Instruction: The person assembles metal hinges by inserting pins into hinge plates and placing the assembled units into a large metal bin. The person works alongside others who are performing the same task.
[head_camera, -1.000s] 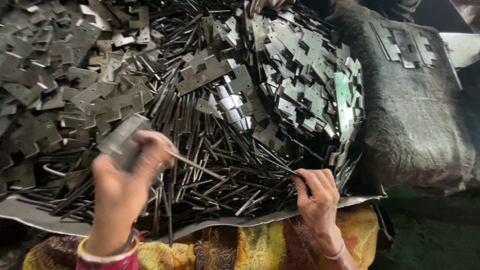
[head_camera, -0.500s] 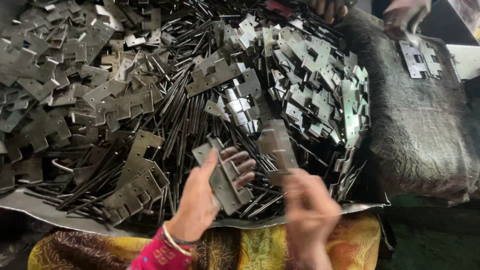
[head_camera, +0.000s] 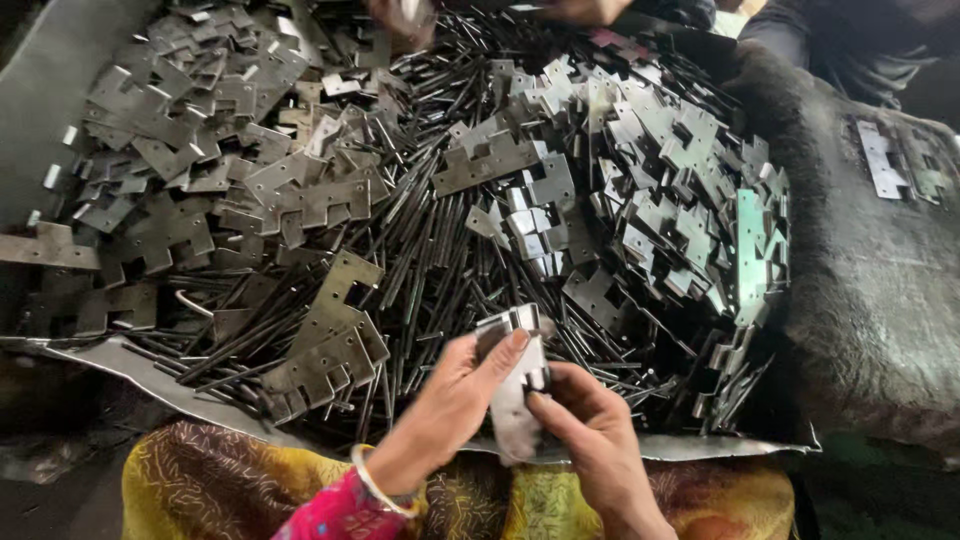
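a grey metal hinge plate (head_camera: 515, 385) stands upright between both hands at the pile's near edge. the left hand (head_camera: 455, 395) and right hand (head_camera: 590, 440) each keep a pinching grip on it, above thin steel pins (head_camera: 440, 270) and loose hinge plates (head_camera: 660, 200).

Your left hand (head_camera: 455, 395) and right hand (head_camera: 590, 440) cover the lower half of the hinge plate (head_camera: 515, 385); its bottom edge is motion-blurred, so you cannot read its outline; your right forearm leaves the frame at the bottom edge; another person's hands (head_camera: 405, 20) are cut off by the top edge; the metal pins (head_camera: 440, 270) run under the heaped plates (head_camera: 670, 190), ends hidden.
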